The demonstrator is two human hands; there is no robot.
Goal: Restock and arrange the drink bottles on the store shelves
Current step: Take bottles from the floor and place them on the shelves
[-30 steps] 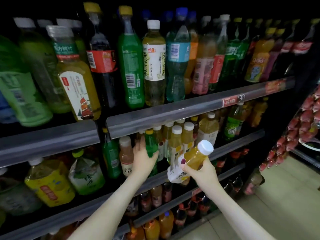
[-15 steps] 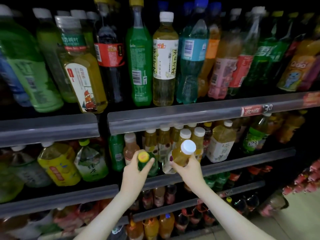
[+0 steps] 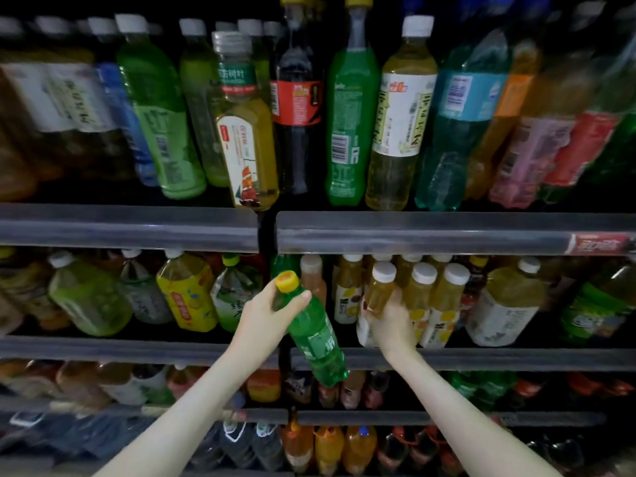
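My left hand (image 3: 265, 316) grips a small green soda bottle (image 3: 318, 339) with a yellow cap by its neck. The bottle is tilted and hangs in front of the second shelf's rail (image 3: 481, 359), out of the row. My right hand (image 3: 390, 320) is closed around an amber juice bottle (image 3: 377, 297) with a white cap and white label. That bottle stands upright at the front left of a row of matching juice bottles (image 3: 444, 304) on the second shelf.
Tall soda and tea bottles (image 3: 399, 115) fill the top shelf behind a grey rail (image 3: 413, 232). Green and yellow tea bottles (image 3: 186, 290) lie left of my hands. Lower shelves hold small orange and dark bottles (image 3: 330, 449). A large jug (image 3: 506, 304) stands on the right.
My left hand has pulled the green bottle out of the shelf and down, tilting it. My right hand has carried the juice bottle from mid-air onto the second shelf and stood it upright.
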